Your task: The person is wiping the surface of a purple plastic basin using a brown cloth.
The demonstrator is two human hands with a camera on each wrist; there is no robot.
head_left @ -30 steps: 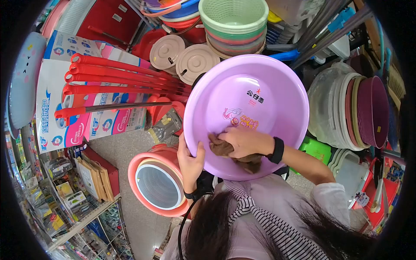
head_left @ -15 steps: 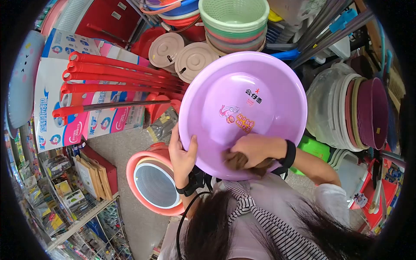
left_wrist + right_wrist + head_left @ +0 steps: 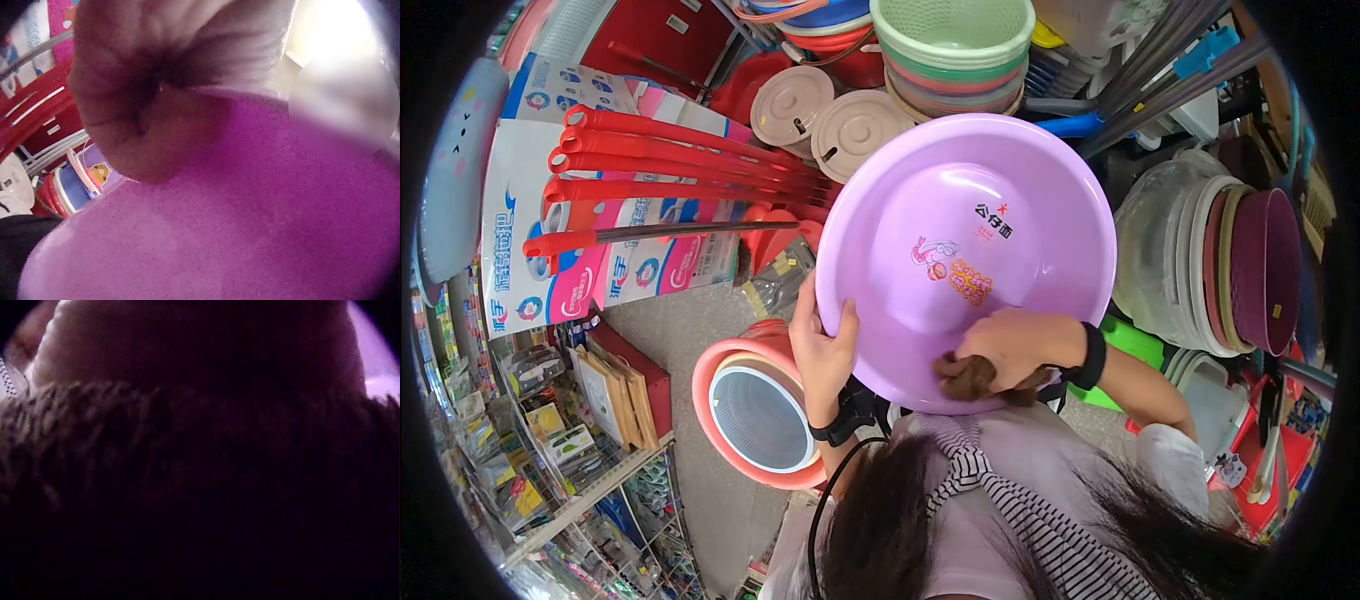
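Observation:
In the head view, a light purple basin (image 3: pixel 890 310) with printed cartoon and lettering is tilted in front of the person's body. My left hand (image 3: pixel 822 348) grips its left rim, thumb on the inside and fingers around the outside. A crumpled brown cloth (image 3: pixel 966 378) is bunched under my right hand (image 3: pixel 1032 345), which holds it against the near inner wall. The left wrist view has the hand (image 3: pixel 162 56) close up over the purple wall (image 3: pixel 206 244). Dark, fuzzy cloth (image 3: pixel 75 434) fills most of the right wrist view, hiding the fingertips.
Red mop handles (image 3: pixel 670 150) lean before a printed carton (image 3: pixel 520 240) at left. Stacked baskets (image 3: pixel 950 40) and lidded beige bins (image 3: pixel 855 140) stand behind. A pink tub (image 3: pixel 710 425) sits on the floor; stacked basins (image 3: pixel 1265 270) rise at right, a goods shelf (image 3: pixel 560 440) at lower left.
My right hand has slid the cloth to the right along the basin's near inner wall. The basin and my left hand on its rim have shifted slightly up and left.

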